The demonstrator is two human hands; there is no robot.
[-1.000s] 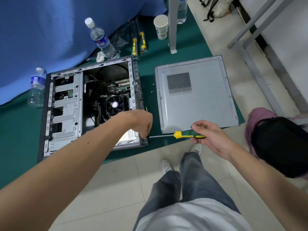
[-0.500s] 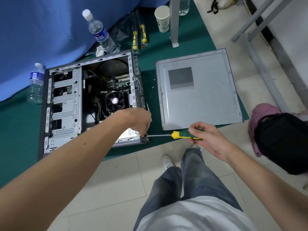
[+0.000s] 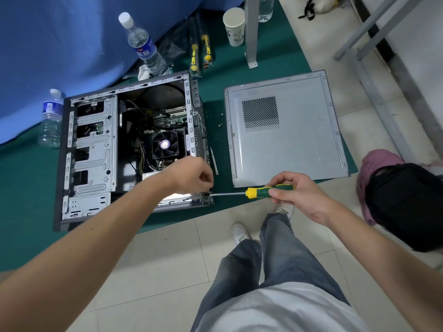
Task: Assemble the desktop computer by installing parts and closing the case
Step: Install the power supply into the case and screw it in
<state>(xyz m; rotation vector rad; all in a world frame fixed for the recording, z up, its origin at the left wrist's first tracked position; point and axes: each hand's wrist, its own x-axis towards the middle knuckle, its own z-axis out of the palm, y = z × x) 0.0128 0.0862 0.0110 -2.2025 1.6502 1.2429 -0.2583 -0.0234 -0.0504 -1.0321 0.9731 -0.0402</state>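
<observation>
An open computer case [image 3: 91, 149] lies on its side on a green mat, with a CPU fan [image 3: 165, 144] and motherboard showing inside. Its grey side panel [image 3: 285, 130] lies flat to the right of it. My right hand [image 3: 294, 195] grips the green and yellow handle of a screwdriver [image 3: 259, 192]; its shaft runs left to the near right corner of the case. My left hand [image 3: 194, 174] hovers at that same corner with fingers pinched around the tip, hiding what it holds. Loose screws [image 3: 220, 125] lie between case and panel.
Two water bottles [image 3: 146, 47] [image 3: 50, 118], a paper cup [image 3: 234, 26] and two bagged screwdrivers [image 3: 200, 53] stand behind the case. A metal table leg [image 3: 251, 32] rises at the back. A black and pink bag [image 3: 402, 202] sits right. My legs and shoes are below on tiled floor.
The view has shifted slightly, so the case and panel sit a little lower in frame. Both hands stay at the near right corner of the case with the screwdriver.
</observation>
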